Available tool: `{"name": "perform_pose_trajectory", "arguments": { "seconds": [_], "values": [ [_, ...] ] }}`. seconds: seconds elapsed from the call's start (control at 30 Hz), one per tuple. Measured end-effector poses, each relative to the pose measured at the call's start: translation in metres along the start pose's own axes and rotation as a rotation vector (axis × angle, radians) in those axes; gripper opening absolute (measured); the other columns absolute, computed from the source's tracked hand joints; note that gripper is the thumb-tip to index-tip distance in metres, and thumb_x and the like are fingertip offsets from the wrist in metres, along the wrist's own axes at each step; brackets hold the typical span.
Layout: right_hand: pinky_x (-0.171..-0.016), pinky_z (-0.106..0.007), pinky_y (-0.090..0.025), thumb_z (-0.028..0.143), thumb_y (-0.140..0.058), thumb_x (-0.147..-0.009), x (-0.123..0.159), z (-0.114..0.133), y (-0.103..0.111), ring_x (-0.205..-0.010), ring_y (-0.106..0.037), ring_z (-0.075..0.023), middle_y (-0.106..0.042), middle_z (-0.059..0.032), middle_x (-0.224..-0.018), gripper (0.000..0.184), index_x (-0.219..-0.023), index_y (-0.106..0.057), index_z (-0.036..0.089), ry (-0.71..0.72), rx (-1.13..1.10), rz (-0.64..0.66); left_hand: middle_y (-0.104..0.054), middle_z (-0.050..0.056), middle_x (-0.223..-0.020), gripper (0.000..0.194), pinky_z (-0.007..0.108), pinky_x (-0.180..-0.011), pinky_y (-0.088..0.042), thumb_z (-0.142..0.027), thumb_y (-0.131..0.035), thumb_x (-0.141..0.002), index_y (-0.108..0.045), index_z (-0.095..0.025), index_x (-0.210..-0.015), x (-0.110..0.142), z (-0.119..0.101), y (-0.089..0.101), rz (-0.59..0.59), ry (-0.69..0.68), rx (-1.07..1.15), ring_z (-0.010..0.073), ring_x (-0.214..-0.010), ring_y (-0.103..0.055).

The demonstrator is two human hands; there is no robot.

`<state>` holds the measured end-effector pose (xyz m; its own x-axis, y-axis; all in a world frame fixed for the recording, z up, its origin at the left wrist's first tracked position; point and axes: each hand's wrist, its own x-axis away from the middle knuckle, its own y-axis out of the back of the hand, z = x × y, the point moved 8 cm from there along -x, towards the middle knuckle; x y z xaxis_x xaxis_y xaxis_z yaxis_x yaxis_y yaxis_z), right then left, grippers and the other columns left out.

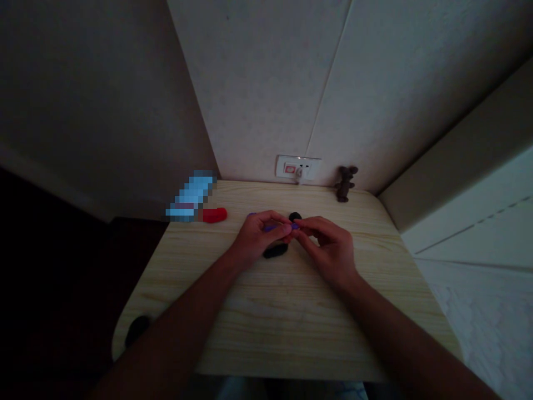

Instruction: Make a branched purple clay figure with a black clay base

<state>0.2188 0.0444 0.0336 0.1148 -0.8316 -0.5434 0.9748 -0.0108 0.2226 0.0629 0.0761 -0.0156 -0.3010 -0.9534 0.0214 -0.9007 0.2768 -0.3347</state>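
My left hand [255,236] and my right hand [331,244] meet over the middle of the table, fingertips closed together. Pinched between both is a small purple piece [295,226] that looks like modelling clay; the fingers cover much of it. Another bit of purple shows just behind my left knuckles. Beneath the hands lies a flat black piece [275,251], partly hidden. A small dark lump [295,216] rests just beyond my fingertips. Some red shows under the left fingers, too covered to make out.
A red rounded strip [215,215] lies at the back left beside a pixelated bright object [190,195]. Against the wall stands a small brown figure [345,184] with round ears. A wall socket [298,168] sits behind the table [291,328]. A black round thing [138,330] is at the front left.
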Motion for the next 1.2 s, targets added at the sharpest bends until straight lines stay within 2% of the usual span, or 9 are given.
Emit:
{"name": "perform_pose_trajectory", "arguments": {
  "seconds": [0.17,0.3,0.53,0.67,0.77,0.83,0.93,1.1,1.2],
  "values": [
    [-0.077,-0.035,-0.064,0.022,-0.083,-0.089,-0.001,0.001,0.0,-0.083,-0.077,-0.02,-0.084,-0.0044,-0.094,0.016,-0.103,-0.086,0.029,-0.017,0.003,-0.006,-0.078,0.005,-0.077,0.034,0.026,-0.074,-0.058,-0.04,-0.094,-0.073,-0.078,-0.014,-0.086,0.0,-0.002,0.001,-0.002,-0.011,-0.013,0.0141,-0.072,-0.072],
    [-0.077,-0.034,-0.064,0.019,-0.083,-0.088,-0.002,0.004,0.0,-0.083,-0.078,-0.0195,-0.084,-0.0028,-0.094,0.02,-0.104,-0.087,0.032,-0.027,-0.003,-0.003,-0.078,0.005,-0.077,0.033,0.026,-0.072,-0.058,-0.039,-0.095,-0.071,-0.078,-0.013,-0.085,0.001,-0.001,-0.001,-0.006,0.013,0.027,0.0132,-0.07,-0.072],
    [-0.074,-0.033,-0.064,0.023,-0.088,-0.083,-0.001,-0.002,0.001,-0.079,-0.078,-0.0194,-0.085,-0.004,-0.091,0.014,-0.095,-0.088,0.03,-0.158,-0.126,-0.064,-0.075,0.005,-0.071,0.031,0.025,-0.069,-0.057,-0.034,-0.095,-0.07,-0.076,-0.012,-0.08,0.001,0.0,-0.005,0.019,0.08,0.185,0.0129,-0.065,-0.07],
    [-0.066,-0.028,-0.062,0.028,-0.095,-0.074,-0.001,-0.016,-0.007,-0.067,-0.074,-0.0151,-0.081,-0.0014,-0.077,0.014,-0.084,-0.086,0.026,-0.354,-0.396,-0.021,-0.073,0.003,-0.067,0.03,0.025,-0.063,-0.055,-0.033,-0.094,-0.072,-0.075,-0.012,-0.079,0.003,0.0,-0.01,0.103,0.117,0.221,0.0126,-0.06,-0.068],
    [-0.062,-0.026,-0.06,0.031,-0.099,-0.069,0.002,-0.027,-0.022,-0.059,-0.07,-0.0125,-0.078,0.0004,-0.069,0.023,-0.084,-0.083,0.022,-0.527,-0.65,0.095,-0.072,0.003,-0.065,0.032,0.024,-0.059,-0.054,-0.035,-0.095,-0.07,-0.074,-0.011,-0.079,0.006,0.002,-0.016,0.189,0.17,0.24,0.0121,-0.056,-0.067],
    [-0.06,-0.024,-0.059,0.031,-0.099,-0.069,0.004,-0.028,-0.031,-0.059,-0.07,-0.0119,-0.079,0.0,-0.07,0.027,-0.085,-0.081,0.02,-0.584,-0.756,0.176,-0.073,0.005,-0.065,0.034,0.022,-0.057,-0.051,-0.036,-0.095,-0.07,-0.074,-0.011,-0.079,0.008,0.004,-0.02,0.243,0.212,0.243,0.0124,-0.056,-0.068],
    [-0.06,-0.022,-0.058,0.03,-0.099,-0.071,0.005,-0.026,-0.037,-0.059,-0.071,-0.0111,-0.079,0.0,-0.07,0.027,-0.084,-0.078,0.019,-0.584,-0.826,0.225,-0.076,0.008,-0.068,0.035,0.021,-0.056,-0.05,-0.037,-0.096,-0.071,-0.074,-0.01,-0.079,0.01,0.005,-0.023,0.282,0.238,0.252,0.0128,-0.057,-0.07],
    [-0.059,-0.022,-0.058,0.031,-0.096,-0.076,0.005,-0.025,-0.035,-0.057,-0.071,-0.011,-0.077,0.0,-0.067,0.025,-0.083,-0.076,0.018,-0.556,-0.774,0.191,-0.075,0.006,-0.066,0.034,0.022,-0.059,-0.055,-0.036,-0.096,-0.071,-0.074,-0.01,-0.077,0.01,0.003,-0.024,0.28,0.221,0.297,0.0138,-0.059,-0.072],
    [-0.059,-0.024,-0.059,0.033,-0.096,-0.076,0.006,-0.025,-0.037,-0.059,-0.071,-0.0123,-0.077,0.0,-0.07,0.028,-0.087,-0.075,0.018,-0.57,-0.825,0.21,-0.075,0.006,-0.066,0.033,0.024,-0.062,-0.058,-0.035,-0.096,-0.072,-0.075,-0.011,-0.078,0.01,0.003,-0.027,0.281,0.221,0.33,0.0154,-0.062,-0.073]
  ]
}}
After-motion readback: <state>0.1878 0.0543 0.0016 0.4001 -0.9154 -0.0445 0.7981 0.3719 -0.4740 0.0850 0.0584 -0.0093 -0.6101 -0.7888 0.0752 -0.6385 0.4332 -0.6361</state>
